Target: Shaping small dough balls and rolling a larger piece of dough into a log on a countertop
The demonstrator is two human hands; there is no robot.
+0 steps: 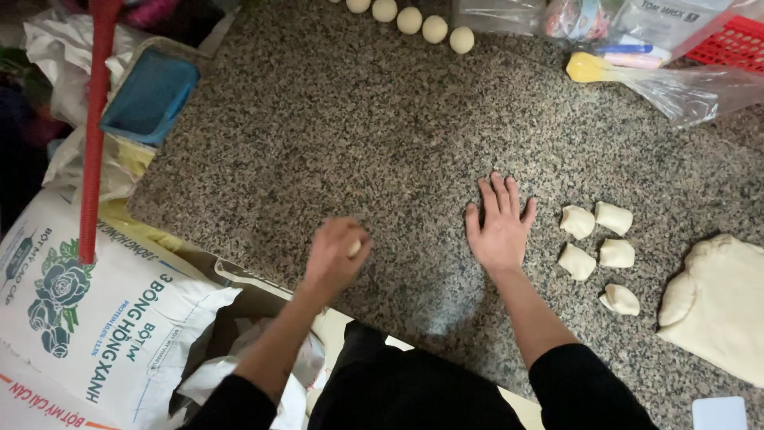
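My left hand [337, 253] is curled around a small pale piece of dough [354, 248] just above the speckled granite counter [334, 135], and looks blurred. My right hand [499, 224] lies flat, palm down, fingers spread on the counter. Right of it sit several cut dough pieces [598, 251], close to but apart from my fingers. A large slab of dough [720, 306] rests at the right edge. A row of round dough balls [422, 22] lines the far edge of the counter.
A white flour sack [87, 318] with a flower print stands lower left, a red pole [95, 119] beside it. A blue container [150, 95] sits left. Clear plastic bags [684, 87], a yellow-tipped tool [589, 68], a red basket [736, 44] and a white scraper [720, 414] lie right.
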